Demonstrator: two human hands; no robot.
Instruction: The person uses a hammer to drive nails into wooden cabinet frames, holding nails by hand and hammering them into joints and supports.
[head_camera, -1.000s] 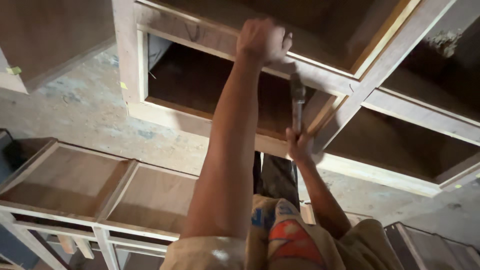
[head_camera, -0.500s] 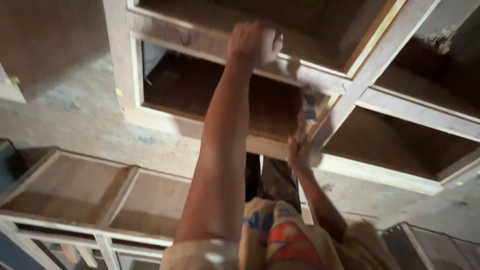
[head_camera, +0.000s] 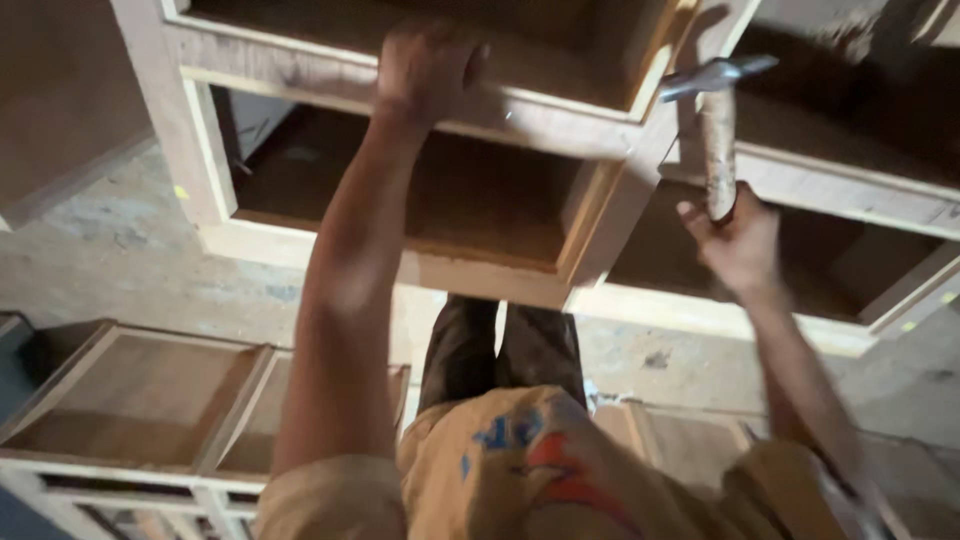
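Note:
My left hand (head_camera: 428, 66) grips the horizontal rail of a pale wooden cabinet frame (head_camera: 190, 150) lying in front of me on the floor. My right hand (head_camera: 738, 238) is shut on the handle of a hammer (head_camera: 716, 110). The hammer's metal head is raised above an upright divider of the frame, to the right of my left hand. Both arms reach forward over my legs and my printed shirt.
A second open wooden cabinet unit (head_camera: 130, 400) lies at lower left on the dusty concrete floor (head_camera: 90, 260). Another wooden frame piece (head_camera: 640, 430) shows at lower right. The cabinet's open compartments are dark inside.
My right hand has swung the hammer up and to the right, away from the frame joint. My left hand stays on the rail. The view has moved closer.

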